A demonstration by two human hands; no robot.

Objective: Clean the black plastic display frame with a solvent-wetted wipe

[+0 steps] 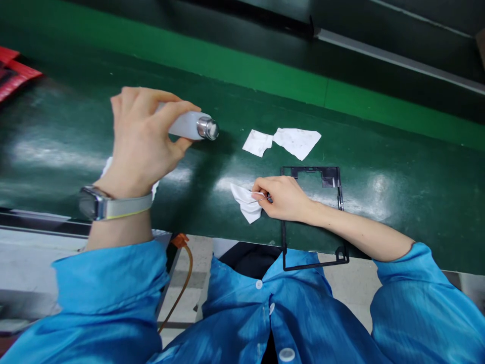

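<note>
1. The right hand [286, 199] pinches a white wiping cloth [246, 202] between its thumb and fingers. The loose part of the cloth pokes out to the left of the fingertips, close to the near edge of the green workbench [413, 202]. A tiny dark bit shows by those fingers; I can't tell what it is.
2. The left hand [142, 136] is wrapped around a white bottle [185, 126]. The bottle tips sideways, and its shiny silver cap [207, 128] sticks out past the fingers, pointing right.
3. A thin black frame [328, 177] is under the right hand and arm, which hide bits of both its long sides. Its bottom end pokes out past the near edge. I can't tell if the hand grips it too.
4. Two white scraps, a small one [257, 142] and a bigger one [297, 142], lie past the cloth, toward the far edge. Their corners nearly meet.
5. Something red and shiny [17, 73] is at the left, well apart from both hands.
</note>
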